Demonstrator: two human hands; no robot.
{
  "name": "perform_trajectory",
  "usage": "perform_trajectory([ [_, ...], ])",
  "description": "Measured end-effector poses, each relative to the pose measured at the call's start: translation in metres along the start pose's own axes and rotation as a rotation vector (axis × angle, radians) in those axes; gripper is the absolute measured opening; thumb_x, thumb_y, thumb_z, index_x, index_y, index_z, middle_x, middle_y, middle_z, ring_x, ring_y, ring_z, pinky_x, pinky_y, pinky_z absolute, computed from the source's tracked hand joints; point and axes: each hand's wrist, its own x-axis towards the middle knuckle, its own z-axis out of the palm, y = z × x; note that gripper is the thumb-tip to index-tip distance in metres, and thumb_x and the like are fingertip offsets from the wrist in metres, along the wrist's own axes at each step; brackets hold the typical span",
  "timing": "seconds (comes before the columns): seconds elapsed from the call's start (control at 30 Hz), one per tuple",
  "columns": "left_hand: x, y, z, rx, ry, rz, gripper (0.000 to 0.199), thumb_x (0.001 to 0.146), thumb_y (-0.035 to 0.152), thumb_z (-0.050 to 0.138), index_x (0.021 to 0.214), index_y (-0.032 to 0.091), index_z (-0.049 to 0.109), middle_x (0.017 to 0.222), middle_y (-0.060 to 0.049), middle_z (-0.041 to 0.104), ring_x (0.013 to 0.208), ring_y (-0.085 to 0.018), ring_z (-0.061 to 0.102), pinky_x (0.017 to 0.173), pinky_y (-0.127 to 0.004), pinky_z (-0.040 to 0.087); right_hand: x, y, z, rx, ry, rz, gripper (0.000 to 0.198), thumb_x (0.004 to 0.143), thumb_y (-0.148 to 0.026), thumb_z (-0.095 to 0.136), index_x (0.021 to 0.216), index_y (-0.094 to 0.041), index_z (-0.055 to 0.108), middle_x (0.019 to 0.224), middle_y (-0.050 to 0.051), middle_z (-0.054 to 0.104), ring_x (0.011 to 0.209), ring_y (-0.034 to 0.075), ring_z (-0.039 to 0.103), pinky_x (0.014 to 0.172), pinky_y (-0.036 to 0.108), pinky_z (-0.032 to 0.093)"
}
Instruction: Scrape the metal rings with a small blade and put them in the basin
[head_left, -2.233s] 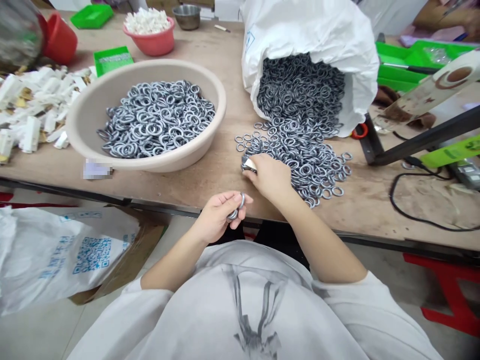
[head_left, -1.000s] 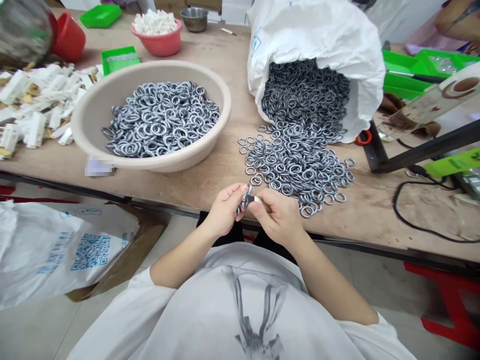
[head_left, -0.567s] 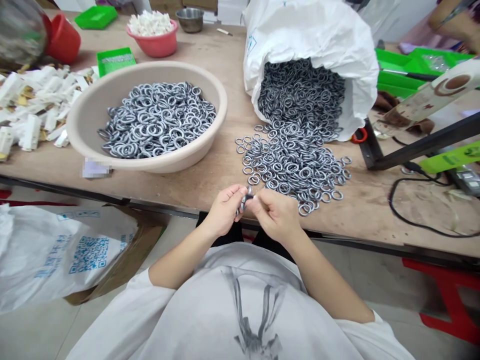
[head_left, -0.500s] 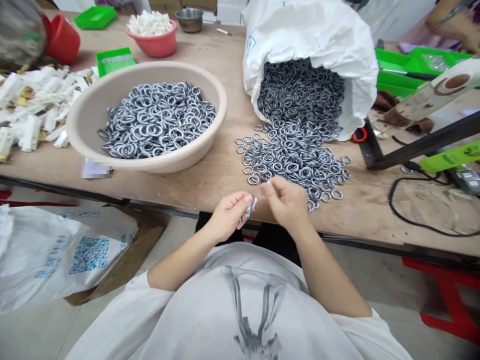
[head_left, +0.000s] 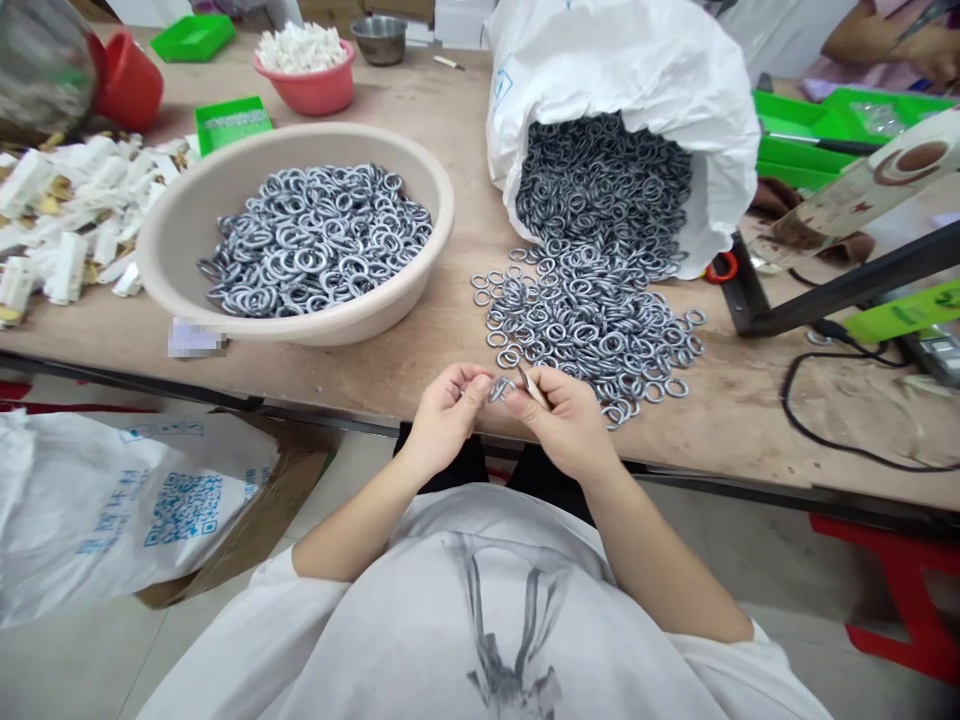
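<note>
Over the table's front edge, my left hand (head_left: 448,415) is closed, its thumb and fingers pinching a few grey rings (head_left: 501,388). Close on its right, my right hand (head_left: 566,415) grips a small knife-like tool (head_left: 534,388) with a pale handle and a thin dark end. The right thumb is at the held rings; whether it presses on them I cannot tell. Just beyond the hands lies a loose heap of grey rings (head_left: 592,320), spilling out of a white sack (head_left: 622,60). A beige basin (head_left: 300,328) with many similar rings stands to the left.
White plastic pieces (head_left: 71,265) are piled at the far left. Behind the basin are a green tray (head_left: 232,122), a red bowl (head_left: 315,88) and a metal bowl (head_left: 379,42). On the right are a black metal frame (head_left: 847,285) and a cable (head_left: 787,400). Another person's arm (head_left: 862,35) shows top right.
My hands have come together, the left turning so the rings point towards the right hand. The knife-like tool now shows in my right hand. The other person's arm has shifted.
</note>
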Motion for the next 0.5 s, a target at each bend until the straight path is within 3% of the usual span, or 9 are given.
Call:
perform_trajectory([
  [0.1,-0.002,0.003,-0.005,0.221,-0.032,0.181,0.04,0.086,0.053,0.065,0.103,0.018,0.068,0.079,-0.001,0.067,0.065,-0.01,0.055,0.059,-0.021,0.042,0.006,0.0,-0.006,0.287,-0.147,0.203,0.05,0.078,-0.068,0.067,0.071,-0.019,0.058,0.052,-0.008,0.037,0.046,0.007,0.027,0.044,0.023,0.021],
  [0.2,-0.004,0.005,-0.003,0.292,-0.109,0.191,0.038,0.089,0.054,0.059,0.089,0.017,0.068,0.076,-0.002,0.066,0.066,-0.011,0.056,0.061,-0.021,0.043,0.008,0.001,-0.002,0.383,-0.101,0.272,0.058,0.072,-0.076,0.067,0.066,-0.019,0.055,0.047,-0.009,0.033,0.042,0.005,0.022,0.04,0.024,0.015],
  [0.27,-0.005,0.005,0.001,0.231,-0.109,0.11,0.042,0.089,0.057,0.057,0.082,0.017,0.064,0.064,0.001,0.058,0.053,-0.008,0.048,0.05,-0.02,0.037,0.007,0.0,0.002,0.378,-0.048,0.252,0.058,0.072,-0.075,0.068,0.067,-0.019,0.056,0.048,-0.008,0.037,0.042,0.006,0.027,0.04,0.023,0.019],
  [0.4,-0.007,0.002,0.008,0.01,-0.113,-0.049,0.049,0.083,0.066,0.059,0.072,0.018,0.052,0.054,0.006,0.045,0.041,-0.006,0.035,0.036,-0.018,0.027,0.003,-0.005,0.006,0.343,-0.046,0.196,0.048,0.069,-0.063,0.079,0.076,-0.019,0.061,0.063,-0.003,0.055,0.056,0.011,0.05,0.053,0.024,0.041],
  [0.5,-0.008,0.0,0.011,-0.08,-0.181,-0.104,0.05,0.077,0.065,0.066,0.071,0.018,0.051,0.053,0.006,0.047,0.041,-0.005,0.035,0.034,-0.017,0.028,0.002,-0.008,0.005,0.299,-0.023,0.193,0.042,0.074,-0.057,0.077,0.073,-0.02,0.059,0.064,-0.003,0.056,0.059,0.012,0.052,0.057,0.026,0.044],
])
